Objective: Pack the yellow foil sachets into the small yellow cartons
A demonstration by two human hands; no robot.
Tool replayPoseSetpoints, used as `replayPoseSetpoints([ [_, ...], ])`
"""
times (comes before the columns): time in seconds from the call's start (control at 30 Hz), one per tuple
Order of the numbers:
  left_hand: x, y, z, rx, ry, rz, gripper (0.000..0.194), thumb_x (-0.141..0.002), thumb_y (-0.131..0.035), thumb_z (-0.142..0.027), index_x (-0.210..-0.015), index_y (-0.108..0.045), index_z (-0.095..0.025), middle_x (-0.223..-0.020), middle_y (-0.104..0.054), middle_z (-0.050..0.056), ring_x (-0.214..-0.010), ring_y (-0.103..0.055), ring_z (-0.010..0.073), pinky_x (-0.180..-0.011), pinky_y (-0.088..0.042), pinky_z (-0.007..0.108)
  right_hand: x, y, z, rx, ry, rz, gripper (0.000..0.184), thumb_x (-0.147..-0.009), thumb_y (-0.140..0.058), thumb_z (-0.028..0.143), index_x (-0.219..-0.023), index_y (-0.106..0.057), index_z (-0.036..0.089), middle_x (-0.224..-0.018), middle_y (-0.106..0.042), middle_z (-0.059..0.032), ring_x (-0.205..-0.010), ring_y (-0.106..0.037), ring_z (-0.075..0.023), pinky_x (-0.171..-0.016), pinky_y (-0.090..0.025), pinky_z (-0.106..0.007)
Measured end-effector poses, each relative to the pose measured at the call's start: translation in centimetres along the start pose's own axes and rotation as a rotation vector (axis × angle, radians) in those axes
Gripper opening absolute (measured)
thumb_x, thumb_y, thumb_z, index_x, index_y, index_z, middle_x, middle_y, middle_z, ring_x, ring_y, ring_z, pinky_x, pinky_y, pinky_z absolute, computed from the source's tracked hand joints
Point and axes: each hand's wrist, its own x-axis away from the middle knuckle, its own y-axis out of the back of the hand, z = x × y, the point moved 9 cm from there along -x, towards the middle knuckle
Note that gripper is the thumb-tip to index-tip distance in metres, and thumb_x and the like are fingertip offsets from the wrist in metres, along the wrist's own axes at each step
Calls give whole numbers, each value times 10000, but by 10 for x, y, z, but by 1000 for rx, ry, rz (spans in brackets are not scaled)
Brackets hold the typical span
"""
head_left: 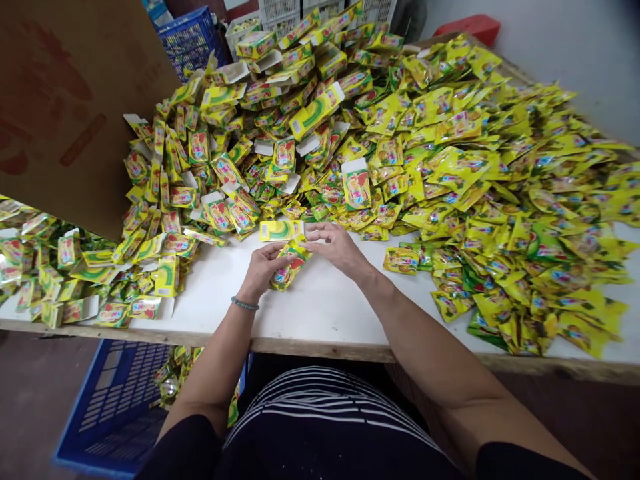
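My left hand (pixel 264 270) is closed around a small yellow-and-green candy box (pixel 291 264) with a watermelon picture, held tilted just above the white tabletop. The fingers of my right hand (pixel 334 245) are bent in at the upper end of this box, thumb and fingertips against it. Whether they also pinch a small packet there is too small to tell. Right behind the hands, another candy box (pixel 281 231) lies flat with its green-and-yellow side up.
Cartons heap up at the back left (pixel 220 167), and shiny yellow packets (pixel 500 200) spread across the right. A big brown cardboard box (pixel 75 100) stands at the left. Below the wooden table edge (pixel 320 348) sits a blue crate (pixel 107 407) holding packets. More crates (pixel 187 40) stand behind.
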Motion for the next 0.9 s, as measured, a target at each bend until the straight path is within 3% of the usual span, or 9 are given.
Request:
replayPoseSetpoints([
  [0.17,2,-3,1,1,13,44,490,-548,-935,-273,-975,-742,-130,-805,-783,64,-701,-736,206,-698,-574,310,-2,-1,1,82,44,-23,144,-710,-824,259,-626,-709,238,-1106,-716,-53,-1131,-575,-273,-1079,-361,-512],
  [0.3,1,-7,2,-4,32,43,515,-515,-946,-289,-958,-740,-124,-820,-784,72,-701,-736,218,-693,-576,323,0,-8,1,106,15,-45,188,-722,-781,188,-571,-683,240,-1050,-728,-41,-1136,-559,-280,-1059,-389,-496],
  [0.4,1,-9,1,2,21,36,519,-514,-945,-295,-958,-736,-126,-807,-781,61,-695,-732,205,-697,-575,314,2,-18,1,49,-21,32,180,-823,-716,269,-644,-726,243,-1092,-723,-49,-1156,-566,-272,-1055,-405,-463],
  [0.53,2,-12,0,6,-1,47,519,-521,-941,-297,-958,-716,-128,-758,-763,31,-663,-715,176,-677,-564,284,6,-29,5,-4,-24,105,315,-944,-565,373,-721,-751,251,-1158,-711,-51,-1203,-540,-276,-1090,-379,-461],
  [0.63,1,-10,-3,-15,-41,25,567,-548,-931,-324,-1021,-670,-148,-656,-713,-17,-577,-672,146,-607,-530,255,8,-30,7,-31,-26,97,335,-975,-494,447,-891,-771,278,-1169,-708,-49,-1241,-513,-279,-1101,-370,-475],
  [0.7,-1,-4,-9,-24,-108,-38,638,-583,-914,-363,-1113,-606,-186,-652,-696,-42,-560,-656,138,-584,-510,244,7,-22,9,-51,-9,16,328,-951,-520,495,-986,-760,273,-1215,-689,-64,-1250,-510,-278,-1052,-419,-454],
  [0.8,0,7,-20,-22,-236,-154,708,-645,-876,-418,-1222,-499,-254,-742,-707,-48,-632,-671,138,-628,-509,244,7,-14,6,-152,-22,-99,366,-859,-626,543,-1020,-735,233,-1177,-689,-87,-1080,-605,-246,-895,-509,-383],
  [0.9,3,9,-27,-37,-301,-178,633,-694,-840,-447,-1204,-511,-266,-794,-690,-44,-669,-650,120,-661,-494,235,6,-30,2,-287,-69,-24,424,-799,-667,557,-1037,-723,211,-943,-714,-49,-843,-641,-193,-788,-526,-331],
])
